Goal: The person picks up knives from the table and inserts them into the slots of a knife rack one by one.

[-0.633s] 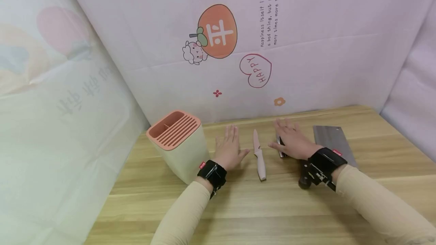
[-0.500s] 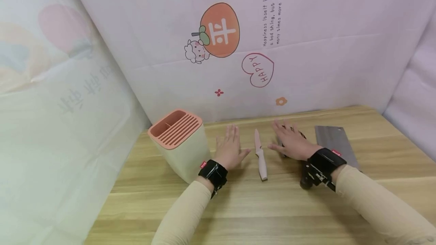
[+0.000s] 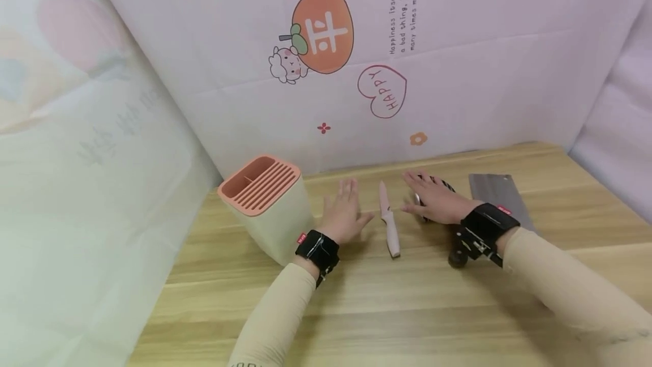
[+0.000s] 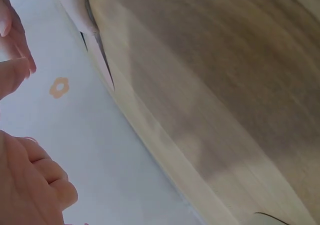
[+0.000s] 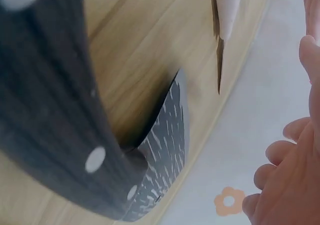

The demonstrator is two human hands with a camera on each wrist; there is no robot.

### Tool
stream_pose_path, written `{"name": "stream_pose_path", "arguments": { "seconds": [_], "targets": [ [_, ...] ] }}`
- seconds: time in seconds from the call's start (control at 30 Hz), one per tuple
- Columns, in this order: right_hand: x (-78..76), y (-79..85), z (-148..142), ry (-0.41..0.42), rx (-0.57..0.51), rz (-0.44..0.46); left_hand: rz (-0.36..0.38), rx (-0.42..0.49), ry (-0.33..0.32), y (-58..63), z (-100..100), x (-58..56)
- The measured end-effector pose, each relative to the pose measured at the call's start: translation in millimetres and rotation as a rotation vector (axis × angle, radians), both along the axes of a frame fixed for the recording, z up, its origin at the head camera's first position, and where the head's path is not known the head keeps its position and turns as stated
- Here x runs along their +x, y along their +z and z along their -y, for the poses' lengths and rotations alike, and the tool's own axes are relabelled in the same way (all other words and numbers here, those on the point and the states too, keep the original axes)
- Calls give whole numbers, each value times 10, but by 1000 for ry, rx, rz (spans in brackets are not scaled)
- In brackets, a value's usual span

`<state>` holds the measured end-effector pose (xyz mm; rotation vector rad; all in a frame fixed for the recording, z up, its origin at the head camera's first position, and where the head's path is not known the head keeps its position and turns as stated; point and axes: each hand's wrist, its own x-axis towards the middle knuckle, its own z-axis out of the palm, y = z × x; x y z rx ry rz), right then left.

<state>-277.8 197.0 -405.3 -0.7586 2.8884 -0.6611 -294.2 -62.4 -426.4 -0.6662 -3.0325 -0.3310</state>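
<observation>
- Left hand [image 3: 343, 214] and right hand [image 3: 438, 200]: fingers outstretched, gripping nothing.
- Slim pale-pink knife [image 3: 389, 225] lies between them on the wood-grain worktop [image 3: 356, 310], blade pointing forward.
- Black-handled, pattern-bladed knife [image 5: 90, 130] lies beneath the right hand, the nearer one.

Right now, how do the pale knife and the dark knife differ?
The pale knife has a light handle and plain pink blade, while the dark knife has a dark blade with light streaks. The dark knife's handle shows pale rivets; the pale knife's shows none. In the head view, the pale knife is fully visible, but the right hand partly hides the dark knife. Both lie on the wood-grained table.
</observation>
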Motion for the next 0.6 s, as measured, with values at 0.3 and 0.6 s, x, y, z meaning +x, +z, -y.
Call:
{"name": "stream_pose_path", "arguments": {
  "seconds": [0.3, 0.6],
  "targets": [
    [49, 45, -160, 30, -4, 51, 2, 20, -87, 88, 40, -85],
    [261, 22, -237, 94, 36, 124, 50, 5, -178, 61, 251, 49]
  ]
}}
